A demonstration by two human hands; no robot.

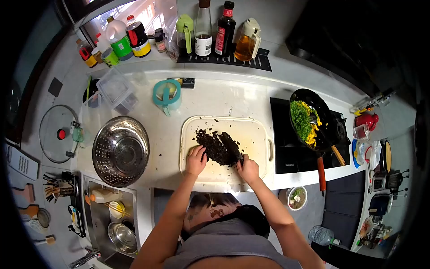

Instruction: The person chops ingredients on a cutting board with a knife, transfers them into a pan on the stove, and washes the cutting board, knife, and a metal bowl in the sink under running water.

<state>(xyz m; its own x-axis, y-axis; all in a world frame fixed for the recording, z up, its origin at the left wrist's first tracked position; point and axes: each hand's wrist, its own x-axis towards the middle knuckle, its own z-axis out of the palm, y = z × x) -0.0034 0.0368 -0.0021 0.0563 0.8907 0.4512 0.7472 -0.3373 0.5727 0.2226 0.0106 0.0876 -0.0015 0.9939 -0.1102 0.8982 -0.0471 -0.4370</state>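
Clearly, Fingers Near a Dark Blade

The right grip [249,170] is closed round the knife [230,144]; the left hand [195,161] touches the chopped dark pieces [210,143] on the board [256,134], its pinch unclear. A sideways slip could nick fingers; wide strokes could spill scraps over the near rim. Counter [165,134] lies open leftward; the stove [284,154] crowds the right.

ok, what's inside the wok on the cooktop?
Inside the wok: chopped greens heaped on one side, yellow pieces along their edge, and the working end of a wooden-handled utensil. The wok floor beneath the food is covered, so can't tell what's under it.
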